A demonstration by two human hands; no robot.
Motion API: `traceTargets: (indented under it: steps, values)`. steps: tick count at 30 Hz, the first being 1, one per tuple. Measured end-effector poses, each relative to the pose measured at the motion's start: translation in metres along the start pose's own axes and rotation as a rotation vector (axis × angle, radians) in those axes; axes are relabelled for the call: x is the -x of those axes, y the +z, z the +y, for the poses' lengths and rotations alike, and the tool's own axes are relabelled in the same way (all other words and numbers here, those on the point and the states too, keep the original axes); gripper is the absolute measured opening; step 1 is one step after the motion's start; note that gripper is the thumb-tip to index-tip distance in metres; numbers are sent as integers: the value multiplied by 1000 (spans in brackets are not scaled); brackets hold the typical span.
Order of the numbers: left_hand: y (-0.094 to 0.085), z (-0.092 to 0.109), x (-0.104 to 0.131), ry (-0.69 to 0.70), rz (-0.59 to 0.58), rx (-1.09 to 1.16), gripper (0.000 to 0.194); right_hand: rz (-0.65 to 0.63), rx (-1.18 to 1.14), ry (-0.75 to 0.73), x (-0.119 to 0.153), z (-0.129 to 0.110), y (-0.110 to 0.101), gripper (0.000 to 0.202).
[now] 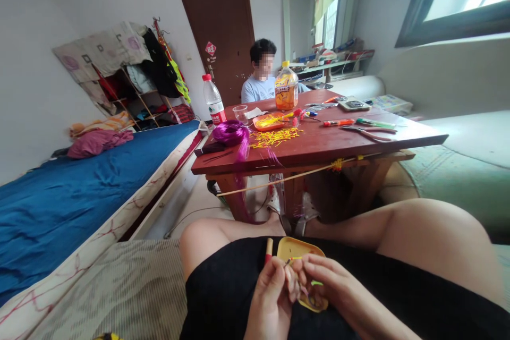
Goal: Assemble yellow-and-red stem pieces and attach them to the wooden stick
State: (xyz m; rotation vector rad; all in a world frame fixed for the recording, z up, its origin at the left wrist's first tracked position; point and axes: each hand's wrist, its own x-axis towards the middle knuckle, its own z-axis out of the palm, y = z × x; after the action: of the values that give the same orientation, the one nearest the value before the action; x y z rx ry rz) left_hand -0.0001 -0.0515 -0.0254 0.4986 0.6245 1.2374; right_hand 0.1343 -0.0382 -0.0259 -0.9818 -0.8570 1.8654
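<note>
- The left hand (274,287) has its thumb and forefinger together, clamped at the dark end of a thin yellow piece (295,258).
- The right hand (326,273) has its fingers closed on the other end of the yellow piece; its lower fingers curl close to those of the left hand.
- The yellow piece spans the gap between the two hands, above a yellow tray (295,246) in the lap, on black cloth (223,287).
- A red and tan stick (270,248) stands out just beside the yellow tray, near the left hand.
- Small items lie under the hands, too hidden to name.
- On the red-brown desk (311,150), a loose heap of yellow strips (279,138) lies in front of an orange tray (263,123) that holds more of them.
- Purple strands (231,132) lie left of the heap and trail over the desk's near edge.
- Behind them stand a red-capped bottle (214,101), a clear cup (240,114) and a yellow-capped bottle (286,90) of orange liquid.
- Pliers (371,132) and a red-handled tool (338,122) lie toward the right.
- A person (258,87) sits beyond the desk.
</note>
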Motion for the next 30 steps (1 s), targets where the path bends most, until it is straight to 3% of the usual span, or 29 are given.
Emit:
traceTargets:
  steps: [3,9,21,26,30]
  values:
    - [1,1,1,-15,12,-60,32,-67,-103,0,4,1,11,29]
    - [2,3,2,-51,0,-146,36,21,-105,-24,0,-1,10,38]
    - [5,2,2,-137,47,-49,34,64,-90,-71,0,-5,10,34]
    - [1,4,2,-247,78,-128,35,80,5,-118,2,-8,12,34]
    - [1,9,1,-244,98,-367,43,58,291,-224,2,-7,11,26]
